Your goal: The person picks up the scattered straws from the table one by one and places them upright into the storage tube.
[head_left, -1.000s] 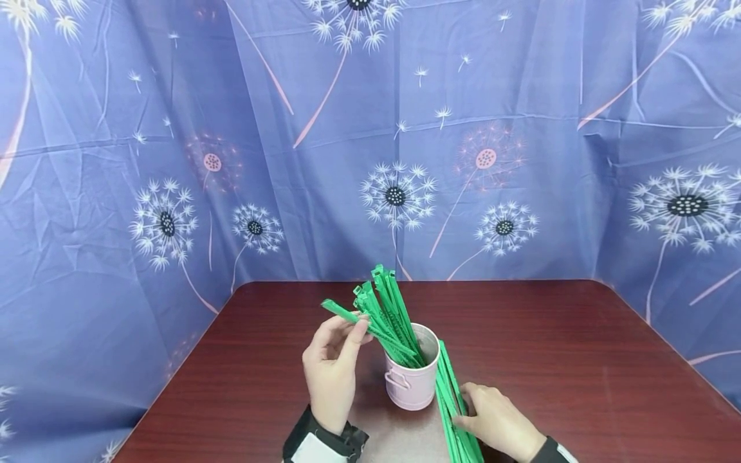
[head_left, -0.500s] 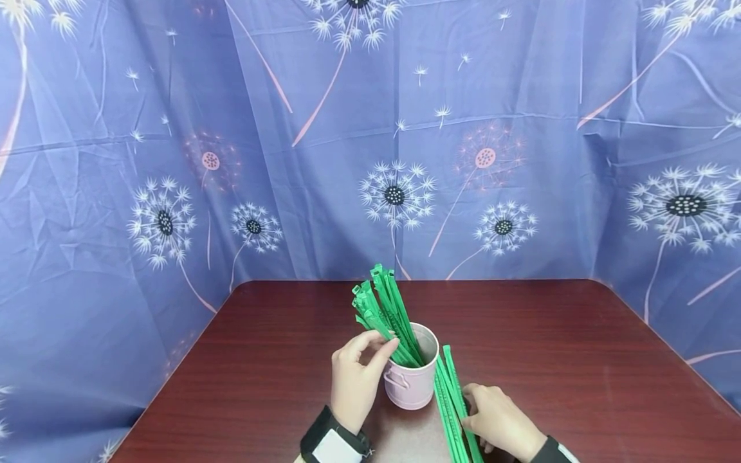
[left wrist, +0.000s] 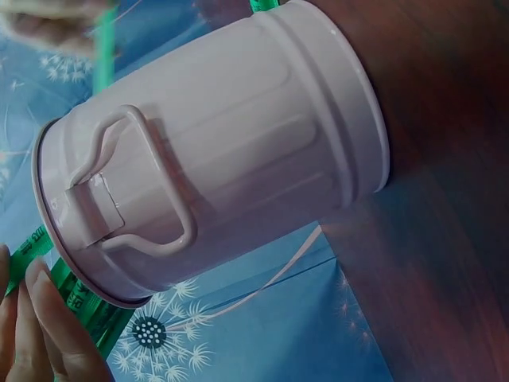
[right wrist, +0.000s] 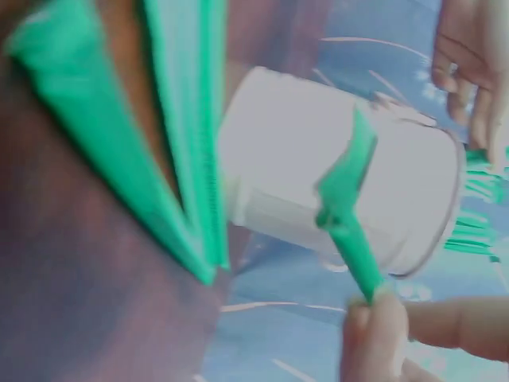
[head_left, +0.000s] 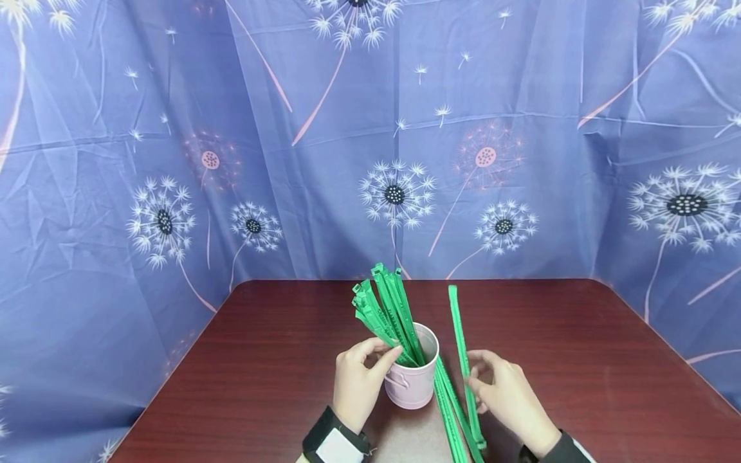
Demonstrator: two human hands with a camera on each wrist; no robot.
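A small pale pink bucket [head_left: 411, 389] with a wire handle stands on the table, holding a sheaf of long green strips [head_left: 382, 305] that lean left. At its left rim my left hand [head_left: 360, 379] pinches one of these printed strips between thumb and fingertips, as the left wrist view shows with the fingers [left wrist: 60, 318] by the rim. To the right of the bucket, my right hand [head_left: 509, 392] holds a single green strip [head_left: 459, 328] near its middle. In the right wrist view the thumb and fingers pinch that strip [right wrist: 358, 255], whose end is bent.
Several more green strips [head_left: 448, 411] lie on the dark red-brown table [head_left: 579, 360], just right of the bucket and running toward the front. A blue curtain [head_left: 324, 212] with dandelion prints hangs behind and along both sides.
My left hand has moved right and down, bringing its strip from beside the bucket to its rim. My right hand has lifted one strip from the strips on the table.
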